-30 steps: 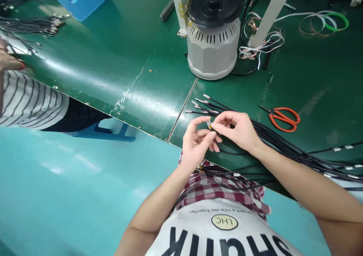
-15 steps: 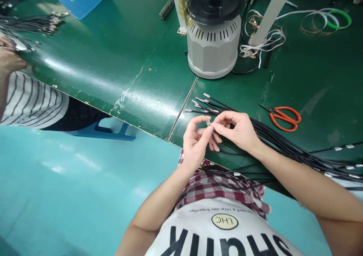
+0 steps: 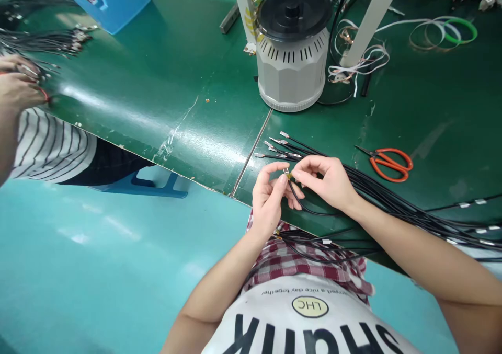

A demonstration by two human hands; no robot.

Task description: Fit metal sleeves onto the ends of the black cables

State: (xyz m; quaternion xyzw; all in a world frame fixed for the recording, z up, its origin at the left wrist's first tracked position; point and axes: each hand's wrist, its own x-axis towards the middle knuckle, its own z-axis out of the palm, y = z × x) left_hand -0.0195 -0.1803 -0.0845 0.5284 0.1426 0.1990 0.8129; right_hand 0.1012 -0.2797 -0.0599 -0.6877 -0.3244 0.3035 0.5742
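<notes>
The metal plug [image 3: 286, 171], at the end of a black cable [image 3: 312, 212], lies between both hands' fingertips over the bench [image 3: 176, 98]. The left hand [image 3: 268, 196] grips it between thumb and index finger, remaining fingers loosely spread; the right hand [image 3: 330, 182] pinches the yellow piece [image 3: 289, 176] at its base.
</notes>
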